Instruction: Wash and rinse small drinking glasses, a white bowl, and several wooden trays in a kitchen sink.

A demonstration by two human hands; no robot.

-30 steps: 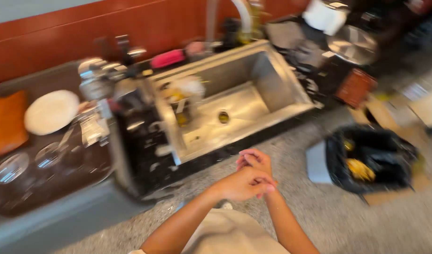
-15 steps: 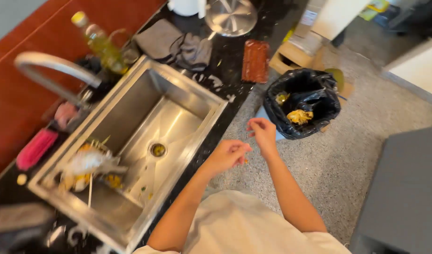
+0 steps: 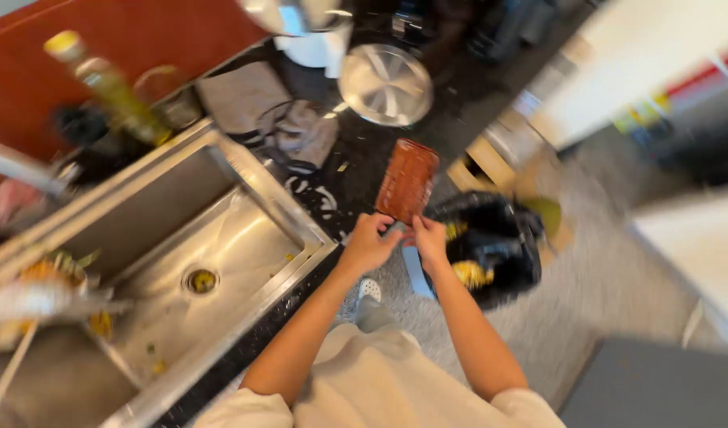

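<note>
While both arms are reaching forward over the edge of the dark speckled surface (image 3: 356,170), the left hand (image 3: 367,244) and the right hand (image 3: 429,240) are meeting at the near end of a reddish-brown ribbed board (image 3: 408,180). That board is lying flat on the surface, between the steel sink (image 3: 245,178) and the black-lined waste bin (image 3: 491,246) standing on the floor, with its near end at the surface's edge. The left hand's fingers (image 3: 384,223) are curling together towards the board's near end; motion blur is keeping me from telling whether they are pinching it or only touching it. The right hand's fingers (image 3: 424,229) are bunching close beside them, and their grip cannot be told either.

Beyond the board, a round metal lid (image 3: 385,84) is resting on the surface, well apart from the hands, and a grey cloth (image 3: 304,131) is lying crumpled to its left beside a second, flatter grey cloth (image 3: 239,95). A bottle of yellowish oil with a yellow cap (image 3: 102,83) is standing behind the sink near the red wall. Food scraps are sitting in the sink's left part near the drain (image 3: 200,280), and yellow peelings are showing inside the bin.
</note>
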